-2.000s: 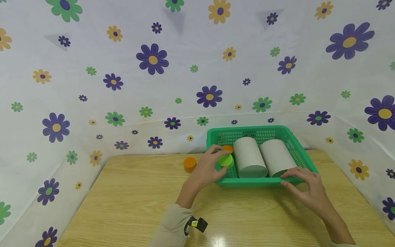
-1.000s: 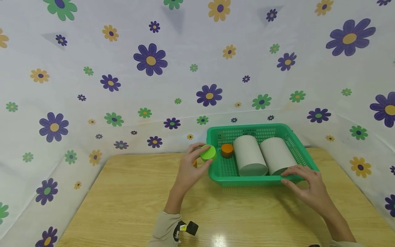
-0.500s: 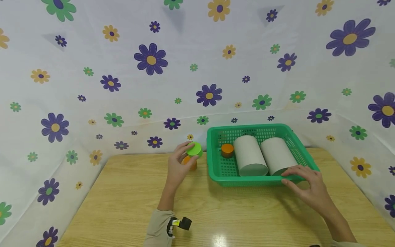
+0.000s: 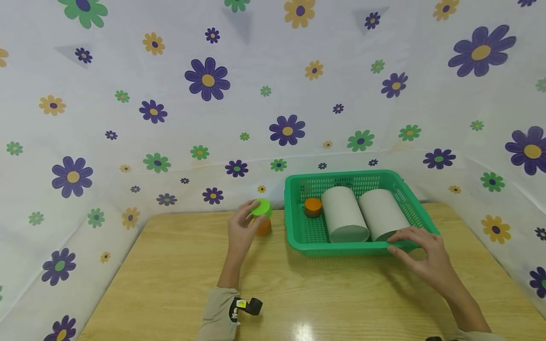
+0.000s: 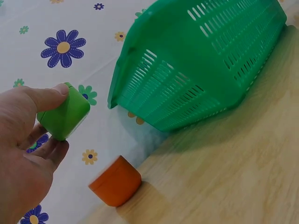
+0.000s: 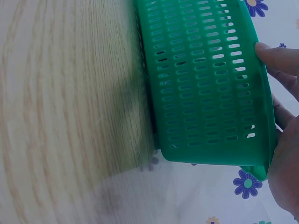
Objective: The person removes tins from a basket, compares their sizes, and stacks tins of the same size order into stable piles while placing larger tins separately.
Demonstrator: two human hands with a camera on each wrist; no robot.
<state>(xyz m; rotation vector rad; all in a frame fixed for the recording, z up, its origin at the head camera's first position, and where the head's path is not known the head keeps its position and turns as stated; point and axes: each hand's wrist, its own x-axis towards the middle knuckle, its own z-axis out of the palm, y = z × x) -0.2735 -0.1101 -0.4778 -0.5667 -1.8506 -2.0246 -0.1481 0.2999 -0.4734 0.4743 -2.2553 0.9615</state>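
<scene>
My left hand [image 4: 240, 233] pinches a small round bright-green container [image 4: 261, 208] between thumb and fingers. A seam near one end of it shows in the left wrist view. Just below it, a similar orange container [image 4: 264, 229] stands on the table; in the left wrist view a gap separates the orange container [image 5: 117, 182] from the green one [image 5: 65, 115]. My right hand [image 4: 422, 253] grips the front rim of a green plastic basket [image 4: 337, 248] near its right corner. Inside the basket another orange container [image 4: 313, 208] sits at the left.
Two large white cylinders [image 4: 343, 215] lie side by side in the basket. The wooden table [image 4: 324, 298] extends in front of and left of it. A white flower-printed sheet [image 4: 239, 109] hangs behind and at both sides.
My left hand has lifted the green container out of the basket and carried it left, to above the orange container on the table. The right hand has stayed at the basket rim.
</scene>
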